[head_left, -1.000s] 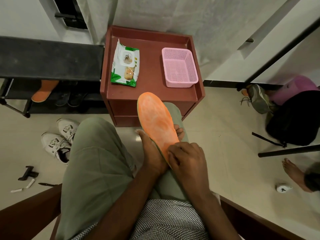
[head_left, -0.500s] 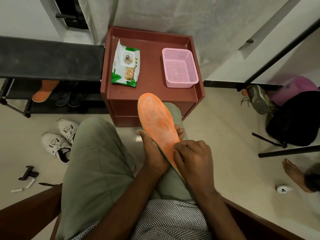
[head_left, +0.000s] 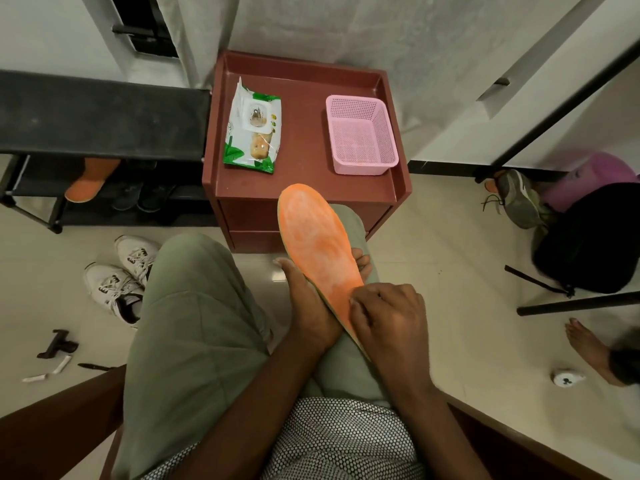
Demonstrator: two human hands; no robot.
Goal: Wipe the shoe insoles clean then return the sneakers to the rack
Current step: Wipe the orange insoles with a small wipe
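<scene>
Basket: pink basket (head_left: 362, 135) on the worktop (head_left: 304, 181), nothing visible inside.
Wipes: pack (head_left: 252, 129) left of the basket.
Insole: orange insole (head_left: 320, 247) over the lap, below the basket.
Left hand (head_left: 311, 306): grip curled round the insole.
Right hand (head_left: 391, 317): fingers curled on the insole's heel end; whether they pinch anything, cannot tell.
Sneakers: white sneakers (head_left: 119, 275) on the floor, far left of the basket, below the rack (head_left: 100, 112).

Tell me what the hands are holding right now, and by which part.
The left hand grips the orange insole from beneath at its middle, thumb on one edge, fingertips on the other. The right hand presses curled fingers on its heel end; whether it holds a wipe cannot be told.
</scene>
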